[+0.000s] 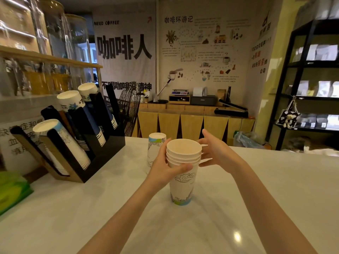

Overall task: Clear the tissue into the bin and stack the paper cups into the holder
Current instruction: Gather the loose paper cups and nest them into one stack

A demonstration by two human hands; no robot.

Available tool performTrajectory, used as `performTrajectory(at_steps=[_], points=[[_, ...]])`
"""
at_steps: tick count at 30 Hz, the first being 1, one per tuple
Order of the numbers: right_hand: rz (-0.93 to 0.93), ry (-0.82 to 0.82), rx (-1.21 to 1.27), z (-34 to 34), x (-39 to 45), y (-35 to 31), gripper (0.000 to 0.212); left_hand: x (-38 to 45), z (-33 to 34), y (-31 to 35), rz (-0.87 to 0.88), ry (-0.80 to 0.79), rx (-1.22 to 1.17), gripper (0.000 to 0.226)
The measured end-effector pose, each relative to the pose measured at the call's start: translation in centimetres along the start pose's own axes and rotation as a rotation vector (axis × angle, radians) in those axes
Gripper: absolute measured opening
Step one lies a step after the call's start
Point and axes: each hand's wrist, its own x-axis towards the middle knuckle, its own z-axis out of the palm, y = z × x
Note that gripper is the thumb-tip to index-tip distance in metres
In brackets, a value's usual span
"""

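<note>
At bench centre, my left hand (166, 168) grips four nested paper cups (182, 173), right hand (215, 153) fingers spread loose beside the rim; one upturned cup (155, 143) waits at twelve o'clock, the cup holder (102, 143) at ten, no tissue visible.

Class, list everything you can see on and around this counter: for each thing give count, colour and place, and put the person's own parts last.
nested cup stack: one stack, four rims showing, white with printed drawings, upright at the counter's middle
inverted cup: one, white with blue and green print, behind the stack
cup holder: one, black, left on the counter, tilted slots
cups in the holder: three stacks, white and blue, bases up
green pack: one, far left edge; contents cannot be told
counter: one, white, glossy
fan: one, black wire, behind the holder
wooden cabinet: one, tan, against the back wall
shelf unit: one, black, right, holding pale bags
left hand: gripping the stack's side
right hand: open, fingers at the stack's rim
</note>
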Motion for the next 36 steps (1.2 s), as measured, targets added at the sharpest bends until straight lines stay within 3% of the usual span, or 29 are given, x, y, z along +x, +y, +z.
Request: performTrajectory(at_steps=[5,11,16,20,22,26,30,36], points=[[-0.118,-0.006,-0.197,0.4,0.1,0.1,0.028,-0.3,0.3,0.1,0.035,0.015,-0.018,0.101],[-0.204,0.007,-0.231,0.9,-0.3,0.1,0.026,-0.9,0.8,-1.3,0.012,0.026,-0.029,0.091],[-0.287,0.044,-0.330,1.2,-0.4,0.0,0.041,-1.9,1.0,-2.8,-0.094,-0.095,0.034,0.097],[-0.216,-0.106,-0.394,1.1,-0.7,-0.3,0.081,-1.6,0.3,-2.9,-0.119,-0.186,0.124,0.102],[-0.226,-0.086,-0.394,1.3,-0.5,-0.1,0.088,-1.4,-0.3,-3.0,-0.128,-0.190,0.155,0.101],[-0.253,-0.004,-0.088,1.8,-0.1,0.2,0.083,-1.5,-2.8,-1.8,-0.133,-0.092,0.135,0.097],[-0.248,-0.093,0.201,2.7,0.9,0.7,0.066,-1.7,-6.6,0.5,-0.119,0.060,0.073,0.091],[-0.209,-0.312,0.427,4.6,3.8,0.2,0.079,0.9,-11.5,5.2,0.091,0.269,0.041,0.089]])
